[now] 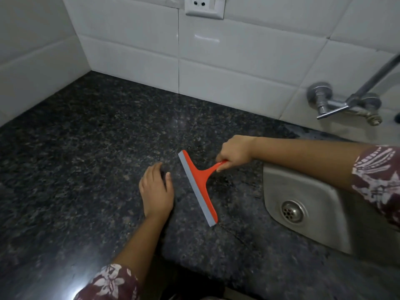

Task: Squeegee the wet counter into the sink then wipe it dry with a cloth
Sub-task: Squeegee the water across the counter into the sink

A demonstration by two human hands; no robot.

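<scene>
Gripping the orange handle of the squeegee (200, 184), the right hand (234, 151) is closed in a fist around it, forearm reaching in from above the sink (303, 195). Squeegee lies on the dark speckled granite counter (86, 148), left of the sink; its grey rubber blade runs diagonally, edge down on the stone, handle pointing back toward the sink. Left hand (156, 191) rests palm-down and open on the counter, fingers spread loosely, holding nothing; it sits farther from the sink than the blade, just beside it but not touching. Sink is stainless steel, with a round drain (292, 211) in its basin. Wall tap (344, 102) is mounted on the white tiles behind the sink. Electrical socket (204, 6) sits high on the tiles, well left of the tap. Both sleeves are floral patterned. No cloth visible.
</scene>
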